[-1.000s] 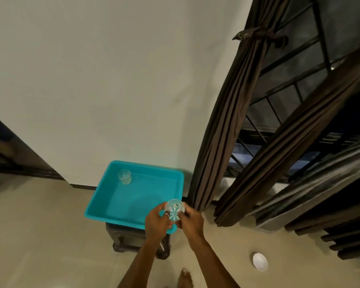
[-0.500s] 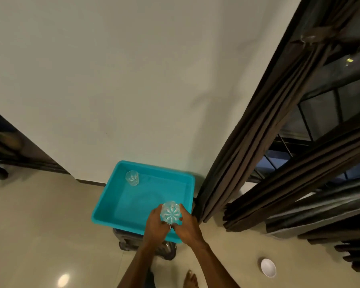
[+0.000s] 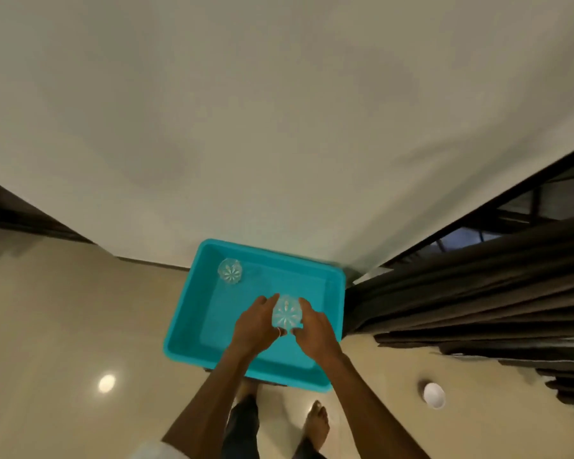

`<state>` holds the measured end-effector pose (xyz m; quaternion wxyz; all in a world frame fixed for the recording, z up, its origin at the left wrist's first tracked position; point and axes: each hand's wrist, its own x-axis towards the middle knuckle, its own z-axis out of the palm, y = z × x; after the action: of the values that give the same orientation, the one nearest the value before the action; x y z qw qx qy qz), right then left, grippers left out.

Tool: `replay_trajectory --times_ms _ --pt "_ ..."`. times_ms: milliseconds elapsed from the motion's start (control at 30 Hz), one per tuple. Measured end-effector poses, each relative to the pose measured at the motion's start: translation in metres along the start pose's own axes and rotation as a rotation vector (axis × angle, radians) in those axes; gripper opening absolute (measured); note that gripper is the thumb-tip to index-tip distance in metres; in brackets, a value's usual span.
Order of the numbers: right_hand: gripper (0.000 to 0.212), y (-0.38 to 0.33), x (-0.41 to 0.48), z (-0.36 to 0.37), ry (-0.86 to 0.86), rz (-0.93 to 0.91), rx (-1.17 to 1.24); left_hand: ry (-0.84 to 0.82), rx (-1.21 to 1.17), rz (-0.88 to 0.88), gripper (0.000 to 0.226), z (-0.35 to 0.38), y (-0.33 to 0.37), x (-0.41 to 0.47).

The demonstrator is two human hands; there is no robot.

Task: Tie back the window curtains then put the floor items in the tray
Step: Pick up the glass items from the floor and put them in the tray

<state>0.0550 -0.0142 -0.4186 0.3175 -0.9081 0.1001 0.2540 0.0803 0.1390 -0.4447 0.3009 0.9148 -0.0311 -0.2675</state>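
A turquoise tray stands against the wall. A clear cut glass sits in its far left corner. Between my two hands I hold a second clear glass over the tray's inside. My left hand grips its left side and my right hand grips its right side. Whether the glass touches the tray floor I cannot tell. Dark brown curtains hang at the right. A small white bowl lies on the floor at the lower right.
The tray rests on a dark stand, mostly hidden beneath it. The cream wall fills the upper view. My bare foot stands on the glossy beige floor just before the tray. A dark door frame shows at the far left.
Both hands have carried the glass forward from the tray's near edge to over its inside. The view has swung left and down, so the window has slid out of sight.
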Motion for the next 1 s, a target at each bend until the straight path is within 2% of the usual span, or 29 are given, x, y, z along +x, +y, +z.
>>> replay_trajectory --times_ms 67,267,533,667,1000 --pt "0.059 -0.007 0.022 0.008 -0.007 0.002 -0.027 -0.005 0.038 0.027 0.075 -0.009 -0.011 0.018" --pt "0.046 -0.01 0.086 0.038 -0.04 -0.016 -0.102 0.015 0.134 0.059 0.071 -0.004 -0.042 0.069" --pt "0.039 0.018 0.154 0.074 -0.023 0.012 -0.066 -0.031 0.113 0.03 0.061 0.023 -0.071 0.135" --pt "0.042 0.033 0.17 0.088 -0.032 -0.014 -0.083 -0.025 0.105 0.005 0.045 0.041 -0.079 0.149" --pt "0.052 0.038 0.183 0.101 -0.06 -0.001 0.019 -0.054 0.058 -0.032 0.061 0.055 -0.094 0.16"
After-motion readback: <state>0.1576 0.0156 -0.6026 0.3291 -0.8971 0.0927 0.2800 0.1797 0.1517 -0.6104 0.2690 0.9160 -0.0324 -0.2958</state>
